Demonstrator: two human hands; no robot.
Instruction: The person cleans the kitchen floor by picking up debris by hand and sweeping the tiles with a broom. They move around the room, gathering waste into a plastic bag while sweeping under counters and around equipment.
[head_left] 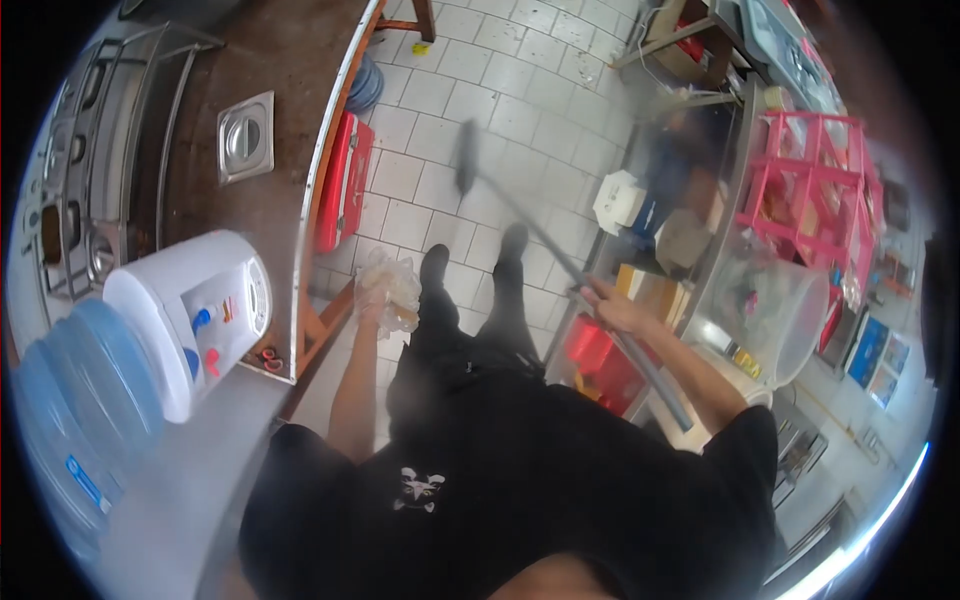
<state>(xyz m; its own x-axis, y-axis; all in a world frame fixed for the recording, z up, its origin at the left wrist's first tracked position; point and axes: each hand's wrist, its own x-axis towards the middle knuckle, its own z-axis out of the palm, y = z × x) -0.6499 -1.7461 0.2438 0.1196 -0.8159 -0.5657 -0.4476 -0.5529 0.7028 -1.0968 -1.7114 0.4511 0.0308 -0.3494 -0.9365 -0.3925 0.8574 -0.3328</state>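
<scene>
My right hand [614, 306] is closed around the grey handle of a long broom [535, 232]. The handle slants from beside my right forearm down toward the floor ahead, where the dark, blurred broom head [467, 160] is over the white tiles in front of my feet. In my left hand [371, 303] is a crumpled clear plastic bag [390, 282], bunched around the fingers and partly covering them. The bag hangs beside my left leg, close to the table's edge.
On the left, a brown table [270, 60] bears a metal lid [246, 138] and a water dispenser [200, 300]. A red case [345, 185] is beside the table. Shelving with boxes and a pink rack [805, 185] lines the right. A yellow scrap [420, 48] lies on the tiled floor [480, 90].
</scene>
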